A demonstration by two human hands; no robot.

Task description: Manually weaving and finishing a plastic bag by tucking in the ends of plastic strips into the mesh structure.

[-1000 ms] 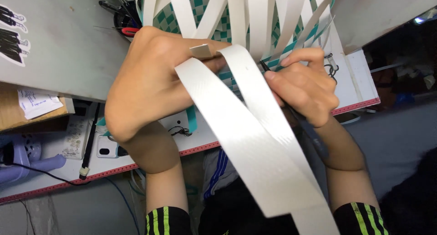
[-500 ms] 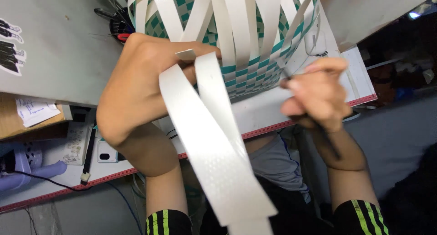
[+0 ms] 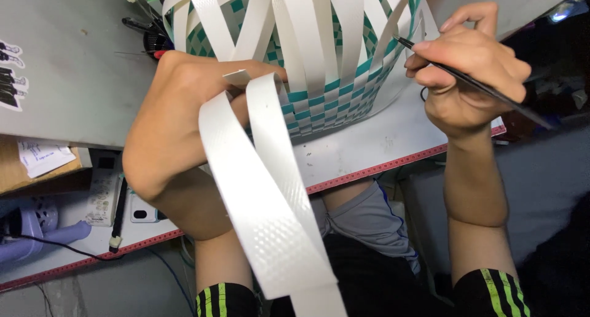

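1. Looking down from the head camera, I see my left hand [image 3: 184, 120] closed around two wide white plastic strips [image 3: 264, 212], fingers curled over them where they leave the woven basket [image 3: 326, 102].
2. Those strips run from the fist down toward my lap, side by side, the ends passing out of the bottom of the frame.
3. My right hand [image 3: 470, 77] pinches a thin black tool [image 3: 485, 86] between thumb and fingers, its tip touching the basket's right side among the upright white strips.
4. That basket, a teal-and-white check weave, sits on the white board [image 3: 369, 151] with a red ruled edge, between my two hands.
5. Off to the left I can see a remote control [image 3: 101, 194] and a black pen [image 3: 118, 212] lying on the board; a lavender object [image 3: 37, 234] rests beside them.
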